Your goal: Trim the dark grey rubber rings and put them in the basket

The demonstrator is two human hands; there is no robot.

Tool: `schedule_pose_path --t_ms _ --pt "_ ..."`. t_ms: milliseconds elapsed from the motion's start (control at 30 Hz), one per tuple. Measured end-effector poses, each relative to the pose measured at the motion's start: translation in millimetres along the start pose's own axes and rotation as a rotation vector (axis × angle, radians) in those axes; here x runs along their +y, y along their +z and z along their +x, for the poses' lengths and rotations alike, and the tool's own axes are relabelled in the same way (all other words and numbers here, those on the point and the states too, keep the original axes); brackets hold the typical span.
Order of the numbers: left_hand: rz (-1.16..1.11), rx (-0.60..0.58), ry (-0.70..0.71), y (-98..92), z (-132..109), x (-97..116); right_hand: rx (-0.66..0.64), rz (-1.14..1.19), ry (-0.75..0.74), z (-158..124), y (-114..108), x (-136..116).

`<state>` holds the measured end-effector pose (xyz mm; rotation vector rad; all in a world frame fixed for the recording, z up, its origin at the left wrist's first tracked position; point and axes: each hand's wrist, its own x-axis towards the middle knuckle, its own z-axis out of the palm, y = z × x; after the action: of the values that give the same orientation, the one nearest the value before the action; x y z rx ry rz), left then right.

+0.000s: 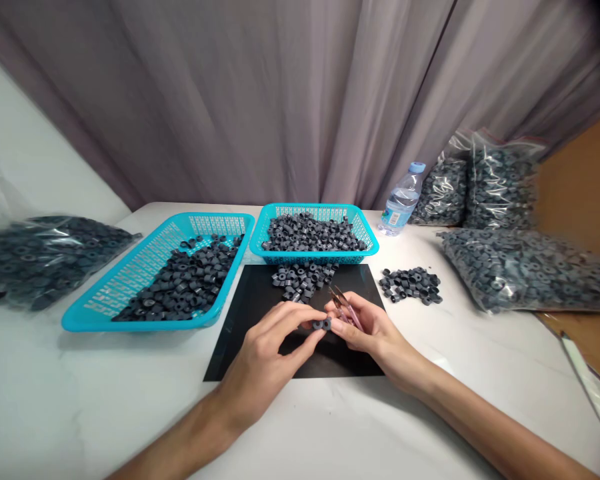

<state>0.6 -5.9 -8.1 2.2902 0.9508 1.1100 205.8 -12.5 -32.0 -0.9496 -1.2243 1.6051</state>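
Both hands meet over a black mat [245, 320] at the table's front. My left hand [267, 353] pinches a small dark grey ring [322, 325] between thumb and fingertips. My right hand [365, 330] touches the same ring with its fingertips and also holds pink tweezers [345, 307], tips pointing away from me. A small heap of grey rings [303, 278] lies on the mat's far edge, just beyond the hands.
Two turquoise baskets of rings stand behind the mat: a long one [130, 280] at left, a fuller one [360, 230] at centre. A loose ring pile [411, 284], a water bottle [401, 203] and plastic bags of rings [525, 267] sit right; another bag [40, 257] left.
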Motion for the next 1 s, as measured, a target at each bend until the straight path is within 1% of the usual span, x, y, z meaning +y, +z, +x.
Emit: schedule_pose_path --t_ms 167,267,367,533,667,733,800,1000 --pt "-0.043 -0.029 -0.063 0.7 -0.7 2.6 0.011 -0.02 -0.034 0.9 0.1 2.9" --pt "-0.082 -0.058 -0.137 1.2 0.1 3.8 0.008 -0.048 -0.067 -0.2 2.8 1.7" --pt "-0.187 -0.078 -0.276 1.4 3.1 2.1 0.036 -0.078 -0.066 -1.1 5.1 0.3" --pt "-0.542 -0.127 -0.561 0.3 10.0 -2.4 0.122 -0.122 -0.083 1.1 2.2 1.7" --pt "-0.722 -0.145 -0.738 -1.5 11.3 -0.5 0.188 -0.145 -0.109 3.7 -3.1 2.5" --pt "-0.808 -0.155 -0.806 -1.8 10.1 0.3 0.209 -0.168 -0.114 4.7 -5.0 2.8" --pt "-0.847 -0.163 -0.838 -1.4 8.7 -0.1 0.218 -0.196 -0.122 5.4 -5.8 3.2" --pt "-0.868 -0.154 -0.876 0.6 7.1 -3.7 0.204 -0.26 -0.152 5.5 -2.9 2.3"
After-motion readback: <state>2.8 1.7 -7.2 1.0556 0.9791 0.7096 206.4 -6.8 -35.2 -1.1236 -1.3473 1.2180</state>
